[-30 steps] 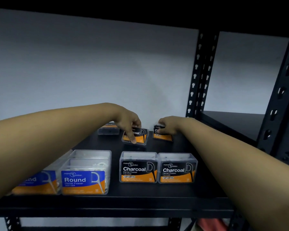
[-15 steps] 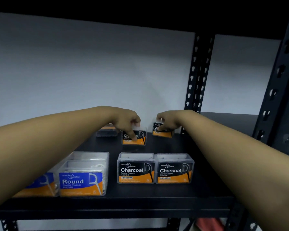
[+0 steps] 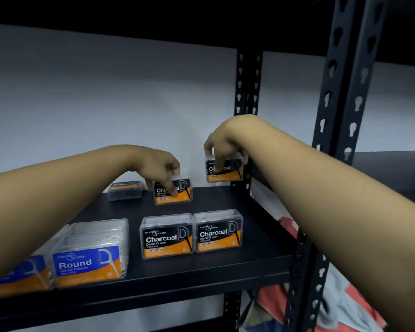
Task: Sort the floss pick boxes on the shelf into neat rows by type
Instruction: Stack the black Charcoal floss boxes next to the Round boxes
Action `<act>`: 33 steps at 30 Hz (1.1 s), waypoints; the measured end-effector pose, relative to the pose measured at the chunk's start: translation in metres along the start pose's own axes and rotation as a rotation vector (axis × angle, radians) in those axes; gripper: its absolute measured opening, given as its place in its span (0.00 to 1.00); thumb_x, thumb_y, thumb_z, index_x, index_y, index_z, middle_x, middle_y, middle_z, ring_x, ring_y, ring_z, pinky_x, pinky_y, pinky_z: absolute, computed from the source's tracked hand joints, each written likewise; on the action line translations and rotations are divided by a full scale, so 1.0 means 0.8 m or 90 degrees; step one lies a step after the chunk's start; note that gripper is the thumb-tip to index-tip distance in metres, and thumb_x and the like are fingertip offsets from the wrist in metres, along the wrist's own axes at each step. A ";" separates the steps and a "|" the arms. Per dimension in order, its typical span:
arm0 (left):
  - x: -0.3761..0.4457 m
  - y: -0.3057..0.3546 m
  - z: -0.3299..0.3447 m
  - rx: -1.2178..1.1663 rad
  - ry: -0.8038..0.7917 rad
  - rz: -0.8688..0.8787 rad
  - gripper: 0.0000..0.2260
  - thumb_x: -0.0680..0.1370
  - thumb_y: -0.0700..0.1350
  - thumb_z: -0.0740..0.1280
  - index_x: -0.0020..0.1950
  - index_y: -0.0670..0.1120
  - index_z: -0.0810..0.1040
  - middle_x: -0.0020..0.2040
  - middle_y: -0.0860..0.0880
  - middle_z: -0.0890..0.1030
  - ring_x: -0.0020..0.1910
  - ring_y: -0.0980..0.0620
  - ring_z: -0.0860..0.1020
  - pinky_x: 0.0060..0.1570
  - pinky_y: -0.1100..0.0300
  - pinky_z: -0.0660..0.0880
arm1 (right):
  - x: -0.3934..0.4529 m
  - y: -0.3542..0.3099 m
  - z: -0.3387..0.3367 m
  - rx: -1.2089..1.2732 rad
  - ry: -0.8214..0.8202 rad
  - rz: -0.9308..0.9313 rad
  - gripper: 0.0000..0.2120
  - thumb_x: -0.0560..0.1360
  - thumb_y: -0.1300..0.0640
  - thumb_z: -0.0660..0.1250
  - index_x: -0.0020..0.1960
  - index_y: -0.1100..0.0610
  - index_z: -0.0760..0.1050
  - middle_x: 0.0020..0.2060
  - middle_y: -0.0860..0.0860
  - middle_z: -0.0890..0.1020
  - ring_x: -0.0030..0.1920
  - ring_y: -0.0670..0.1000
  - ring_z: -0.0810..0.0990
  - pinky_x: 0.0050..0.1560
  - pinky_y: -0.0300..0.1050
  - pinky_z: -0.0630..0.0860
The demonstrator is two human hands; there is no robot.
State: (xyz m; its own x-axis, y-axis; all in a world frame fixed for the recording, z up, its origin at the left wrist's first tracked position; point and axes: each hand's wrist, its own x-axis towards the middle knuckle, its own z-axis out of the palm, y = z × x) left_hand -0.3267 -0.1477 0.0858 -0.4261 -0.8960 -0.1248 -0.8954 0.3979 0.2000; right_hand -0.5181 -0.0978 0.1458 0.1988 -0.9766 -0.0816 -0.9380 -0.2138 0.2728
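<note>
1. Black metal shelf (image 3: pixel 225 264) against a pale wall.
2. Right hand (image 3: pixel 222 146) pinches a raised Charcoal box (image 3: pixel 228 172) above the shelf's rear.
3. Left hand (image 3: pixel 159 167) grips an upright Charcoal box (image 3: pixel 177 194) standing mid-shelf.

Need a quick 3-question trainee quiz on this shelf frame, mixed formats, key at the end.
1. True or false: the right hand holds its Charcoal box lifted clear of the shelf.
2. Multiple choice: how many Charcoal boxes stand side by side, untouched, in the front pair? A) one B) two C) four
3. Fill in: the blue-labelled box at front left reads "____".

Key
1. True. It hangs above the shelf surface, near the rear post.
2. B. The left hand has its grip on a third Charcoal box behind them, and one more box lies flat at the back.
3. Round.
</note>
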 end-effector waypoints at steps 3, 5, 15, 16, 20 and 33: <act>0.000 0.002 0.011 0.034 -0.024 0.010 0.17 0.70 0.50 0.80 0.52 0.46 0.79 0.50 0.47 0.84 0.41 0.50 0.82 0.44 0.52 0.81 | -0.024 0.005 0.002 -0.028 -0.006 0.012 0.26 0.79 0.51 0.72 0.74 0.52 0.69 0.41 0.46 0.68 0.35 0.49 0.72 0.33 0.43 0.74; -0.002 0.004 0.017 0.053 -0.037 0.009 0.18 0.69 0.52 0.80 0.52 0.48 0.78 0.46 0.51 0.84 0.40 0.50 0.81 0.43 0.54 0.79 | -0.035 0.008 0.008 -0.037 -0.006 0.018 0.25 0.78 0.51 0.73 0.73 0.51 0.70 0.40 0.45 0.69 0.35 0.48 0.72 0.32 0.43 0.73; -0.011 0.011 0.037 0.076 -0.050 0.008 0.12 0.71 0.46 0.78 0.52 0.47 0.82 0.41 0.52 0.85 0.39 0.52 0.79 0.46 0.58 0.75 | -0.062 0.014 0.054 -0.132 -0.049 0.059 0.32 0.70 0.47 0.80 0.71 0.51 0.77 0.68 0.52 0.77 0.41 0.56 0.81 0.35 0.50 0.81; -0.013 0.011 0.038 0.077 -0.044 0.009 0.12 0.71 0.46 0.78 0.51 0.47 0.82 0.42 0.52 0.85 0.39 0.53 0.79 0.47 0.58 0.75 | -0.059 0.015 0.059 -0.143 -0.059 0.050 0.32 0.68 0.46 0.81 0.69 0.50 0.78 0.67 0.51 0.79 0.48 0.57 0.83 0.41 0.53 0.83; -0.015 0.014 0.039 0.087 -0.036 0.010 0.12 0.71 0.47 0.78 0.51 0.48 0.83 0.44 0.51 0.86 0.40 0.53 0.80 0.52 0.55 0.78 | -0.056 0.016 0.076 -0.142 -0.101 0.024 0.31 0.63 0.42 0.83 0.65 0.47 0.82 0.60 0.46 0.83 0.58 0.56 0.82 0.61 0.55 0.80; -0.016 0.018 0.043 0.109 -0.021 0.000 0.11 0.72 0.45 0.78 0.52 0.48 0.84 0.44 0.51 0.87 0.40 0.53 0.82 0.47 0.58 0.77 | -0.073 0.023 0.085 -0.033 -0.154 0.031 0.26 0.68 0.51 0.83 0.63 0.54 0.82 0.55 0.54 0.86 0.42 0.51 0.83 0.26 0.41 0.78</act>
State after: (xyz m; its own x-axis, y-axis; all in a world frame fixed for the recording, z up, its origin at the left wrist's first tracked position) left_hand -0.3389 -0.1239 0.0570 -0.4273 -0.8904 -0.1566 -0.9033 0.4279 0.0318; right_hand -0.5666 -0.0436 0.0902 0.0747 -0.9533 -0.2928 -0.9276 -0.1741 0.3305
